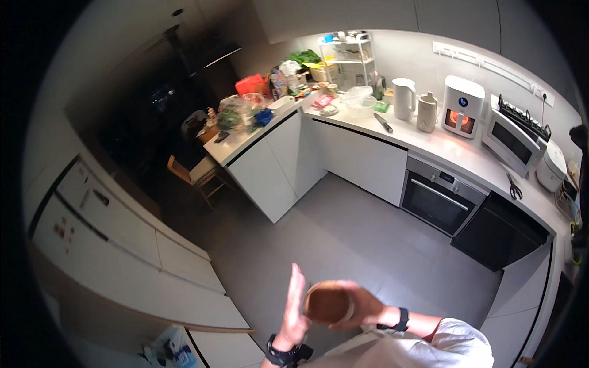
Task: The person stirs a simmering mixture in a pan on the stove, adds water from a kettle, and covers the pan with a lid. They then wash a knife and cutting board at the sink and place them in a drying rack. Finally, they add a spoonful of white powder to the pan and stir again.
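My right hand (366,306) is wrapped around a round brown jar (327,302), held low in front of my body above the floor. The jar is blurred, and I cannot tell whether the brown is its contents or its outside. On its left side, my left hand (294,308) is held upright with the fingers stretched and the palm facing the jar. Nothing is gripped in that hand, and whether its palm touches the jar is unclear. Both wrists wear black bands.
Along the counter (451,147) stand a white kettle (404,99), a lit air fryer (462,108) and a microwave (513,133) with its door ajar. A knife (383,123) and scissors (514,187) lie near its edge. Bagged vegetables (232,117) cover the left counter; a wooden chair (198,175) stands beyond.
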Tool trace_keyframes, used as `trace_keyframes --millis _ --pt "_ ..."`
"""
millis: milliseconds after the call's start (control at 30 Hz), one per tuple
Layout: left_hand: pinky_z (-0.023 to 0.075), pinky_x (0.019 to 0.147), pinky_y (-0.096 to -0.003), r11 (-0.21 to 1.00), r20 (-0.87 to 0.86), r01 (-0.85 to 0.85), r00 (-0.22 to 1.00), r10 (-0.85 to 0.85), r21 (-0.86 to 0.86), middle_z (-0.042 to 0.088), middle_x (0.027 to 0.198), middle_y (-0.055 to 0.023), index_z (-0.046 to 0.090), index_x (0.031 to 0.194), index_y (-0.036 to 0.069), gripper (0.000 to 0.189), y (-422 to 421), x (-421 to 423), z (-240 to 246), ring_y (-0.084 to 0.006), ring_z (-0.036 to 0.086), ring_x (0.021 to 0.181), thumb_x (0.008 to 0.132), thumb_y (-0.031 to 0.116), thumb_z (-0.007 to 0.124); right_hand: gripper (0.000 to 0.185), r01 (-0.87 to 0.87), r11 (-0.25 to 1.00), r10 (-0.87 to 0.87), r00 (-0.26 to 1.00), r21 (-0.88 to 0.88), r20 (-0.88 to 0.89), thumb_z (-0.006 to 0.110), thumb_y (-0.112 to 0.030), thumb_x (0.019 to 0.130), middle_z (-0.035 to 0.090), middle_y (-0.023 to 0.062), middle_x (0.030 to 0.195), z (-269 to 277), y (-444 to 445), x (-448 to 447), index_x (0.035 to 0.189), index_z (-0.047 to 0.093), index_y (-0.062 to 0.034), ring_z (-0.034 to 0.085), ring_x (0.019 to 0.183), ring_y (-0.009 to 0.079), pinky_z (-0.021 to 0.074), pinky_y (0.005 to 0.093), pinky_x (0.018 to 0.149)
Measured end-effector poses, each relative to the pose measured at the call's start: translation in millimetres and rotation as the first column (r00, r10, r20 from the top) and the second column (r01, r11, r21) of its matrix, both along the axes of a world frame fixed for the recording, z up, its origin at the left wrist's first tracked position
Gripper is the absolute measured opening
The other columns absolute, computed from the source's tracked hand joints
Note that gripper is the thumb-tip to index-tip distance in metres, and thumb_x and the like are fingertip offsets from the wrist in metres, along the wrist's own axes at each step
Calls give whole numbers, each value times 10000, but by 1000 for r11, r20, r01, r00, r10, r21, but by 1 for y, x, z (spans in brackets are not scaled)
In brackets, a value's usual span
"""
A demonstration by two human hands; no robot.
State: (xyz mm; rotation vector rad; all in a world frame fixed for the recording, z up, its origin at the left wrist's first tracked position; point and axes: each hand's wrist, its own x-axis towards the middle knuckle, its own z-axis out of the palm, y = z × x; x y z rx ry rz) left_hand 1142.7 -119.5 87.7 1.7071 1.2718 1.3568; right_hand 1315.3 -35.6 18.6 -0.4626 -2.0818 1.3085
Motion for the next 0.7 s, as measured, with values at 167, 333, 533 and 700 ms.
trace_keyframes --millis 167,333,533,700 --pt "396 1011 -357 972 2 40 999 -40 -231 535 1289 -131 546 1249 24 400 191 -50 17 -226 527 1180 900 212 602 1009 255 918 -332 914 -304 -233 917 -346 492 511 124 1240 38 159 36 1293 391 -30 503 1166 234 410 369 992" --pt "474 878 -287 970 -31 -45 999 39 -238 631 1094 -101 576 1195 10 354 381 -142 19 -124 605 978 859 99 644 1046 571 821 -562 801 -21 -204 930 -351 452 518 133 1262 75 318 78 1282 399 -2 513 1166 224 411 373 995" --pt "490 754 -273 980 291 156 939 -185 121 621 1040 -100 560 1007 21 148 686 -159 65 -145 608 824 897 115 592 993 896 441 -871 415 -46 -264 869 -503 537 575 108 1158 98 426 93 1254 427 23 563 1063 217 445 350 918" --pt "502 763 -317 792 847 512 207 -489 332 633 1010 -95 601 997 66 180 907 -62 149 -173 608 859 866 189 612 1025 982 159 -943 119 -106 -312 861 -557 511 541 110 1192 104 477 107 1244 433 18 531 1096 211 425 353 931"
